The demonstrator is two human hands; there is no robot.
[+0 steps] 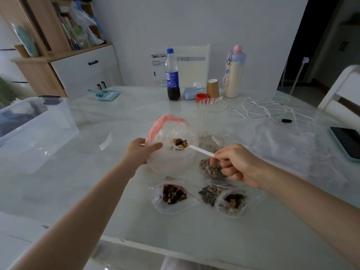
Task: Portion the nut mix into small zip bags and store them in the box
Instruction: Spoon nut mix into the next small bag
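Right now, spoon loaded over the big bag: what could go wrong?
1. The spoon is heaped with nuts; a tilt by the right hand could spill them onto the table.
2. The left hand holds only one edge of the big bag; it may sag.
3. Filled zip bags crowd the right wrist.

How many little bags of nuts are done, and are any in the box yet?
About four filled small bags lie on the table. In hand: the right hand lifts a spoon of nuts while the left hand holds the big bag open. Still left: moving these bags into the clear box.
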